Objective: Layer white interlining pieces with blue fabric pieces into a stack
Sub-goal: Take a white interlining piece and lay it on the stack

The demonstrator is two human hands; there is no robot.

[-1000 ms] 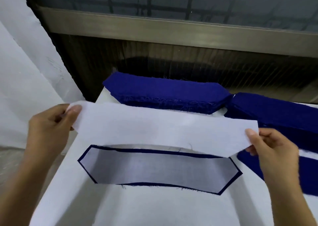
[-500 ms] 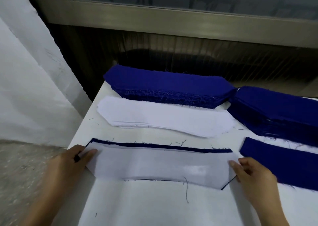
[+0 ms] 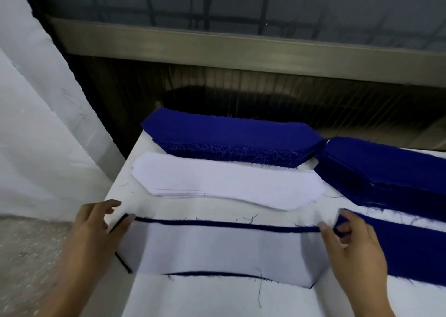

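Observation:
A white interlining piece point(image 3: 222, 249) lies on a blue fabric piece whose dark edge point(image 3: 217, 224) shows along its far side, near the front of the white table point(image 3: 217, 297). My left hand point(image 3: 99, 222) touches the layered piece's upper left corner with its thumb tip. At the upper right corner rests the thumb tip of my right hand point(image 3: 354, 244), fingers loosely bent. Behind lies a stack of white interlining pieces point(image 3: 226, 181). Farther back sits a thick stack of blue fabric pieces point(image 3: 229, 138).
A second blue stack point(image 3: 386, 169) sits at the back right, and a single blue strip point(image 3: 415, 249) lies right of my right hand. The table's left edge drops to a speckled floor point(image 3: 26, 256). A dark wall and metal rail point(image 3: 241, 51) stand behind.
A second ago both hands held the white piece in the air; they lowered it onto the blue piece. Since then both hands slid to its far corners.

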